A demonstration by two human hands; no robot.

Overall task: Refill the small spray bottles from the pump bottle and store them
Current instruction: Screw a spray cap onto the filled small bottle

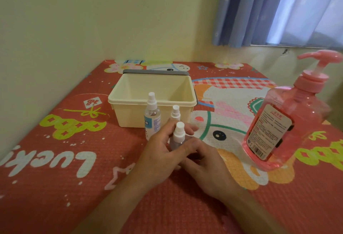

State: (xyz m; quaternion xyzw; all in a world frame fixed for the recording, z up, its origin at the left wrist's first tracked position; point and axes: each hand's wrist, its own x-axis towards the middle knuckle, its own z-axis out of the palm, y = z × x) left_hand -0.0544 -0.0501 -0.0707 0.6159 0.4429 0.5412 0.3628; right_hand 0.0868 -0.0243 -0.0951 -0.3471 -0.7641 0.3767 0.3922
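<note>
A small clear spray bottle [178,137] with a white spray top stands upright at the middle of the mat. My left hand [163,152] grips it from the left and my right hand [202,161] holds its lower part from the right. Behind them stand a taller spray bottle with a blue label [152,116] and another small spray bottle [175,112], partly hidden by my left fingers. The pink pump bottle [285,120] with a pink pump head stands at the right, its back label facing me.
A cream plastic box [130,101] with a grey handle sits open behind the spray bottles, nothing visible inside. Everything rests on a red cartoon-patterned mat [55,168]. Pale walls close off the left and back; a blue curtain [269,10] hangs at the upper right.
</note>
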